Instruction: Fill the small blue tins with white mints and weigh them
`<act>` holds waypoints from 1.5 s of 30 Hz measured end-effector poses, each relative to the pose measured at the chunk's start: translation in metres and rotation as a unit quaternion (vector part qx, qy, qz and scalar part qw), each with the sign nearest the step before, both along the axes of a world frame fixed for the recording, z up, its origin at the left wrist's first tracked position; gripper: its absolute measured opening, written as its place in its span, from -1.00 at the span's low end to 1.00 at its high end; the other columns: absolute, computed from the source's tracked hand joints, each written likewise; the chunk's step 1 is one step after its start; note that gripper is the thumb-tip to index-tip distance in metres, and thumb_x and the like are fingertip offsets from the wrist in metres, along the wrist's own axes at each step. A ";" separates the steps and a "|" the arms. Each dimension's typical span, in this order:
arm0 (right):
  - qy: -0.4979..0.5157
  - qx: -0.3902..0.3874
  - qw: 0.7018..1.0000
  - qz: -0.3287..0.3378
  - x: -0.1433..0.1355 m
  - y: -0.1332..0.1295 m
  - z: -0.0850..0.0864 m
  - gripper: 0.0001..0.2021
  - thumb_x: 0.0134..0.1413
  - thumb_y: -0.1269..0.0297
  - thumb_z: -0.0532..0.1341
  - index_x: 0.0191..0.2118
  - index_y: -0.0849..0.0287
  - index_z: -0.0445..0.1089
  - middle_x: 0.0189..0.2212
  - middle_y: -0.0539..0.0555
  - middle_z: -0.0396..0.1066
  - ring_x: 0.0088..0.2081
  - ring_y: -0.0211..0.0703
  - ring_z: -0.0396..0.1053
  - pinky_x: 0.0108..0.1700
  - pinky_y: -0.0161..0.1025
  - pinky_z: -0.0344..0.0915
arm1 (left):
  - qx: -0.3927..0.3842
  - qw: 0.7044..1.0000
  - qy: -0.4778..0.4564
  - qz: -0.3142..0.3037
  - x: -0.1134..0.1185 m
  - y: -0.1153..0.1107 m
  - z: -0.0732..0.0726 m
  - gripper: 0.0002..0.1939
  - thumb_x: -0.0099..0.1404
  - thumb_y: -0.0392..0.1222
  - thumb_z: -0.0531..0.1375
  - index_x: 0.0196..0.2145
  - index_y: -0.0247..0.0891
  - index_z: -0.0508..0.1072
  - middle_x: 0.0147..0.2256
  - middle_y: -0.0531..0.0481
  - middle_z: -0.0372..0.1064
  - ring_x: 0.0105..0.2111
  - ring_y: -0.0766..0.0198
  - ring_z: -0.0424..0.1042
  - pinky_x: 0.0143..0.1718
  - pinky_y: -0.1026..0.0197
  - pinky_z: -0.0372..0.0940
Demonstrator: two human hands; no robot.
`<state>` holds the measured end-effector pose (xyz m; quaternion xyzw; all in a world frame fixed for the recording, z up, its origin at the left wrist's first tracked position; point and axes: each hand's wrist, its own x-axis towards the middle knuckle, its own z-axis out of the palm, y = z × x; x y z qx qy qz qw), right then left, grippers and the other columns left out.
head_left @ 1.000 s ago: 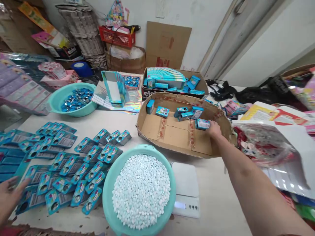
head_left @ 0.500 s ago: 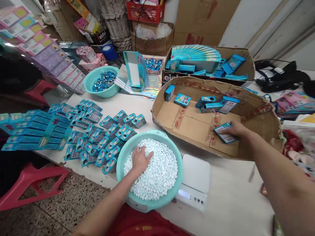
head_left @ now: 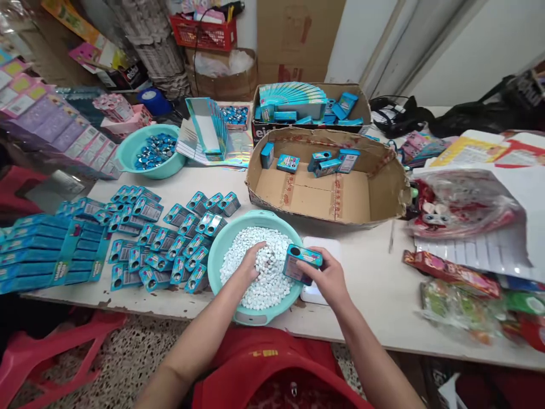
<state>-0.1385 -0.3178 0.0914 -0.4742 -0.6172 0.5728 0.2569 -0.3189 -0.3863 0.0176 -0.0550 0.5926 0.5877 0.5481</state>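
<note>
My left hand (head_left: 250, 266) is in the turquoise bowl (head_left: 216, 250), its fingers curled round some of the small white candies (head_left: 242, 295) that fill it. In my right hand (head_left: 330, 275) is a small blue candy box (head_left: 293, 266), gripped by its sides. It is held over the bowl's right rim, a dark round opening showing in its top. A white kitchen scale (head_left: 327, 244) lies partly hidden behind the right hand and the bowl. Left of the bowl, several blue candy boxes (head_left: 176, 247) stand in rows with round openings in their tops.
Behind the bowl is a low cardboard tray (head_left: 315, 199) with several blue boxes. A second carton (head_left: 366, 108) stands beyond it. A turquoise bowl of blue-silver lids (head_left: 147, 170) sits at the back left. Packaged goods (head_left: 451, 272) cover the table's right side.
My right hand has brought the blue candy box out of the cardboard tray to the bowl's right rim. My left hand's fingers have curled round candies. The view has swung right.
</note>
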 end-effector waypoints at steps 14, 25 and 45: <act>-0.113 0.249 0.958 0.092 -0.047 -0.051 -0.012 -0.73 -0.05 0.21 0.33 -0.17 0.04 0.41 -0.25 0.10 0.43 -0.16 0.06 0.35 -0.11 -0.01 0.30 | 0.181 0.976 0.056 0.105 0.002 0.002 0.081 -0.75 0.00 -0.11 0.28 -0.43 -0.28 0.32 -0.51 0.05 0.40 -0.56 0.28 0.43 -0.49 0.24 0.32; -0.104 0.229 0.964 0.090 -0.047 -0.041 -0.008 -0.73 -0.07 0.24 0.33 -0.18 0.06 0.40 -0.25 0.09 0.44 -0.16 0.05 0.37 -0.13 -0.04 0.29 | 0.180 0.975 0.111 0.071 0.003 0.009 0.085 -0.69 0.01 -0.04 0.29 -0.51 -0.28 0.27 -0.57 0.11 0.30 -0.62 0.39 0.34 -0.55 0.30 0.24; -0.092 0.197 0.973 0.071 -0.049 -0.040 -0.004 -0.72 -0.13 0.26 0.36 -0.21 0.05 0.42 -0.28 0.06 0.44 -0.18 0.01 0.39 -0.16 -0.09 0.29 | 0.209 0.955 0.207 0.045 0.012 0.008 0.088 -0.79 0.09 -0.11 0.27 -0.49 -0.27 0.33 -0.62 0.10 0.30 -0.59 0.37 0.33 -0.47 0.29 0.22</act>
